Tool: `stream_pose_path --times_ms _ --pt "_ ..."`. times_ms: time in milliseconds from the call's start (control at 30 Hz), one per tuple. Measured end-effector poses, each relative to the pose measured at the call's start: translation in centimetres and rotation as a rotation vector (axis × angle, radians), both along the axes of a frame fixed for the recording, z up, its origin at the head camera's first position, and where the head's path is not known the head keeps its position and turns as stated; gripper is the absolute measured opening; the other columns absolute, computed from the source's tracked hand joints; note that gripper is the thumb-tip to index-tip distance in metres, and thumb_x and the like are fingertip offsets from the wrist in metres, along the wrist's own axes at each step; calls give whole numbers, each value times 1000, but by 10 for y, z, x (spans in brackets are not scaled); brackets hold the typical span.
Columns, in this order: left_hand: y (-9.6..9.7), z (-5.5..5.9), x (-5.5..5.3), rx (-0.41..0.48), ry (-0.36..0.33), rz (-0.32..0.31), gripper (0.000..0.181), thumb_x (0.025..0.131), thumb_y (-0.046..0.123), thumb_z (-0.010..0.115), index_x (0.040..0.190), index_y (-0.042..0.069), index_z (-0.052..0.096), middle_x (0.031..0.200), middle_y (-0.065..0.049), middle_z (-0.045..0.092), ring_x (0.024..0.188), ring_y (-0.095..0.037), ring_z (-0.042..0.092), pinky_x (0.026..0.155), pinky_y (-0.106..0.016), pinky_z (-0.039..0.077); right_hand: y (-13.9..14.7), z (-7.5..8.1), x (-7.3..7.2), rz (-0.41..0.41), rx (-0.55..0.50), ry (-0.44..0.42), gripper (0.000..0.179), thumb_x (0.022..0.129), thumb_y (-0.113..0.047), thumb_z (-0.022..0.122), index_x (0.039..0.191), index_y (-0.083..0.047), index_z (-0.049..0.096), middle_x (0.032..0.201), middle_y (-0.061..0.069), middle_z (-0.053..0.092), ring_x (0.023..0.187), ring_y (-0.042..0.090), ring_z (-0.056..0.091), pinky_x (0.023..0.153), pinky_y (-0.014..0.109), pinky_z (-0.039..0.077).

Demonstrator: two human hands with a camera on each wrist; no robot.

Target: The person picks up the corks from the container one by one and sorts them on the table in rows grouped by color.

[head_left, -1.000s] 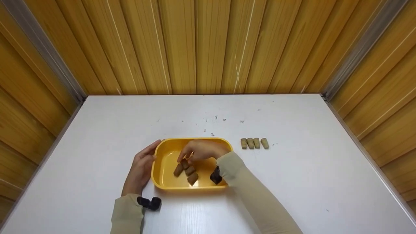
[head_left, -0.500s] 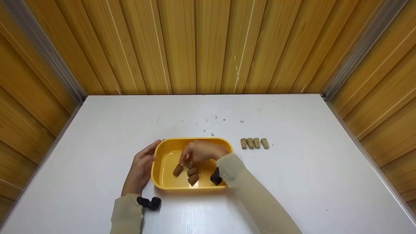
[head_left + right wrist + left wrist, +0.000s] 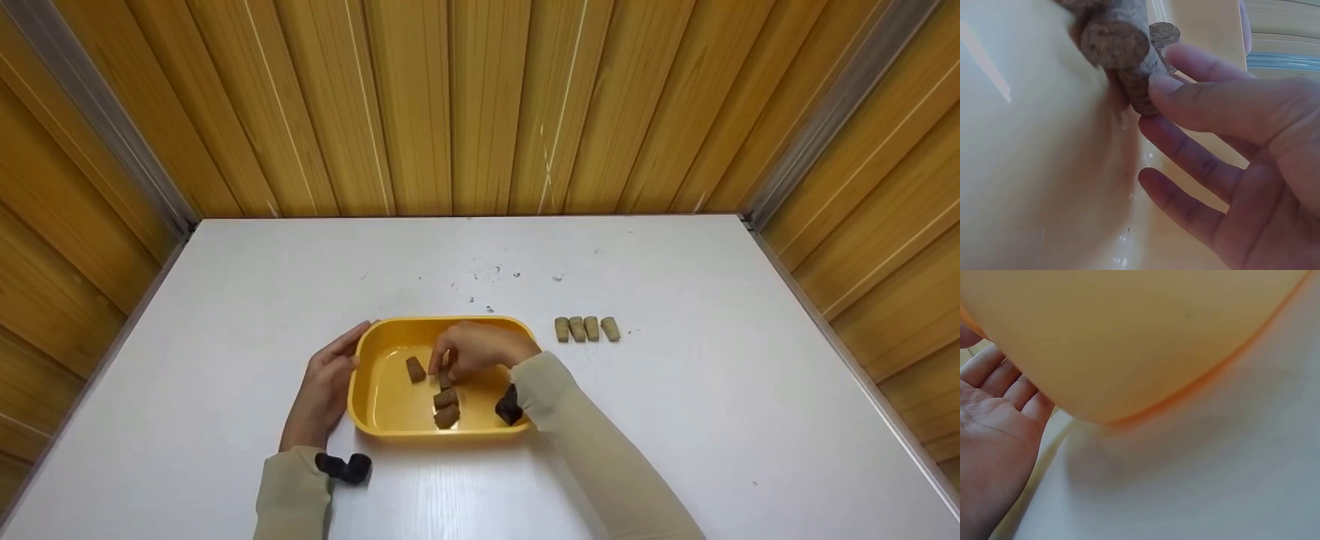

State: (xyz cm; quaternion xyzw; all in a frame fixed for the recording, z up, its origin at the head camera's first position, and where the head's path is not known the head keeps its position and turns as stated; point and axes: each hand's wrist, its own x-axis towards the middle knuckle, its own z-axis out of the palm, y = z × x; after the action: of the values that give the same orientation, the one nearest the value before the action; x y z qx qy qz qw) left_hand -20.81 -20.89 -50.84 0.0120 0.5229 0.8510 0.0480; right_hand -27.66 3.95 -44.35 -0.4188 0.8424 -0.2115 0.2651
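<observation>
A yellow plastic tray sits on the white table. My left hand rests along the outside of its left wall, fingers fairly straight, and the left wrist view shows the palm beside the tray's wall. Inside the tray, my right hand pinches a brown cork stopper between thumb and forefinger, its other fingers spread. To its left lies a single cork stopper. Two more, a nearer stopper and one just behind it, lie against each other below the held one.
Several lighter cork stoppers stand in a row on the table, right of the tray. Small dark crumbs or marks dot the table behind the tray. Wood-patterned panels enclose the back and sides.
My right hand has shifted slightly right within the tray. The left cork stopper has turned and sits a little farther back; the others now line up more closely. My left hand stays put.
</observation>
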Motion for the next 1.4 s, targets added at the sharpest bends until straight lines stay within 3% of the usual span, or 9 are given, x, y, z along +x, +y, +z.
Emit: stream_pose_path --times_ms 400,600,800,1133,1400 --pt "-2 0 0 11 43 10 55 87 -11 38 142 -7 38 131 1 61 125 -13 54 104 -24 46 8 2 3 -33 27 -108 25 79 6 68 97 -11 75 93 -3 74 86 3 63 83 20 53" --pt "-2 1 1 16 36 8 56 87 -12 37 142 -8 38 131 1 61 125 -12 54 104 -24 45 10 2 5 -67 41 -67 21 80 4 69 94 -11 74 96 -3 66 86 6 60 80 21 53" --pt "-2 0 0 15 33 16 56 86 -12 37 142 -8 37 131 0 61 125 -13 54 104 -25 45 13 4 7 -118 55 -74 20 81 4 68 94 -12 72 96 -4 67 89 9 60 87 28 53" --pt "-2 0 1 4 30 16 55 87 -11 37 142 -7 39 134 -3 59 125 -14 54 104 -26 46 20 15 3 -111 65 -39 19 81 0 71 96 -11 71 96 -1 69 85 9 57 83 28 52" --pt "1 1 1 22 -5 3 56 88 -9 36 144 -3 38 136 -2 57 129 -14 51 107 -28 43 28 25 2 -139 34 -71 21 81 1 69 98 -12 70 98 -1 67 88 12 57 82 29 52"
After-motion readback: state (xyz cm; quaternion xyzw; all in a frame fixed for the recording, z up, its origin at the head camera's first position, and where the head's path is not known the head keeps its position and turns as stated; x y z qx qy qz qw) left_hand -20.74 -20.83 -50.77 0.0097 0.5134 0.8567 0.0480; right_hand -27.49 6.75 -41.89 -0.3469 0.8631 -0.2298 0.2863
